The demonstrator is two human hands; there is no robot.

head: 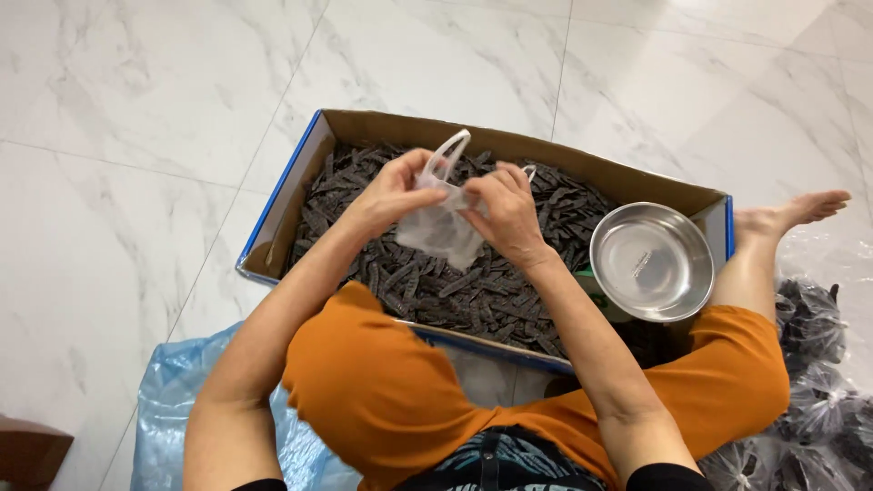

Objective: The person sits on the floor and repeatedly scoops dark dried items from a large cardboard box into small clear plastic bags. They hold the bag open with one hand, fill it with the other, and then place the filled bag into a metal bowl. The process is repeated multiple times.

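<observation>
My left hand [393, 193] and my right hand [507, 214] both pinch the mouth of a small clear plastic bag [441, 229] with loop handles, held above a cardboard box [291, 186]. The bag hangs limp between the two hands. Beneath them the box is filled with several dark, flat, ridged strips [436, 282]. I sit on the floor with my orange-clad knees on either side of the box's near edge.
A shiny steel bowl [651, 261] sits at the box's right end. Several tied clear bags of dark strips [812, 382] lie at the right by my leg. A blue plastic sheet [177, 409] lies at the lower left on white marble tiles.
</observation>
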